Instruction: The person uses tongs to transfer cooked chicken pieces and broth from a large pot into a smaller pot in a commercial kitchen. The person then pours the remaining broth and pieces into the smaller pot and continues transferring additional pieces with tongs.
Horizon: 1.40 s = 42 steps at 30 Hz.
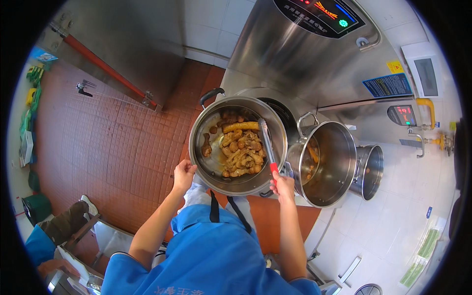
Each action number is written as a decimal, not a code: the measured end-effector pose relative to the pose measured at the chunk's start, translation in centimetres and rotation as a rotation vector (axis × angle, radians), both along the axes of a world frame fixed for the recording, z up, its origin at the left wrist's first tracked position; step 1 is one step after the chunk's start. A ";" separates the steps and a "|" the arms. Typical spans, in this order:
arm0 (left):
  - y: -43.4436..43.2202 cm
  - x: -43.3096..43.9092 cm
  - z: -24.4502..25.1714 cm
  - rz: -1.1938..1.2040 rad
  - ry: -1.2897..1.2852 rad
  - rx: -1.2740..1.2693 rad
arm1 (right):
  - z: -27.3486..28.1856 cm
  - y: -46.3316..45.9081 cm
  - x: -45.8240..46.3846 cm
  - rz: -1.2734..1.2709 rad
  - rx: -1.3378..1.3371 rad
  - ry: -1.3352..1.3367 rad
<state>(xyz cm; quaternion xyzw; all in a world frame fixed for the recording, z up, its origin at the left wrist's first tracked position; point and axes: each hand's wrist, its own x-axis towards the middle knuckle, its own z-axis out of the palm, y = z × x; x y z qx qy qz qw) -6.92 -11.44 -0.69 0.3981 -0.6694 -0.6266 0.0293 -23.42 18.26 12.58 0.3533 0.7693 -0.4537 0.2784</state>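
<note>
A large steel pot (pixel 199 173) stands before me, holding a heap of braised meat pieces (pixel 241 151) in brown liquid. A yellow-brown, sausage-like length (pixel 241 126) lies along the top of the heap, and a lone dark piece (pixel 206 145) sits apart at the left. My right hand (pixel 284 186) grips the red handle of metal tongs (pixel 268 142); their tips reach into the pot at its upper right. At the pot's lower left rim is my left hand (pixel 184 175), fingers curled and close to the rim; whether it touches or pinches the rim is unclear.
Right of the pot stand a tall steel pot (pixel 332 177) with some food and liquid inside, and a smaller one (pixel 372 173). Behind them rises a steel cooker housing (pixel 295 55) with lit displays. A steel door (pixel 121 44) is at upper left. Another person's arm (pixel 59 266) shows at lower left.
</note>
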 end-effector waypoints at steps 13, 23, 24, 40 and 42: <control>-0.2 -0.3 1.3 -0.014 -0.061 0.034 | -3.4 -3.5 -1.2 -0.001 0.062 -0.014; 0.1 -0.2 1.2 -0.001 -0.027 0.001 | -6.7 -2.7 2.8 0.021 0.104 0.223; 0.0 -0.3 1.1 -0.003 -0.024 -0.005 | -7.0 -2.8 2.7 0.059 0.140 0.218; -0.3 -0.4 1.0 -0.018 -0.014 -0.052 | 0.8 -0.3 6.9 0.543 0.303 0.743; -0.3 -0.3 0.9 -0.021 -0.043 -0.023 | 3.5 0.4 7.3 0.538 0.276 0.823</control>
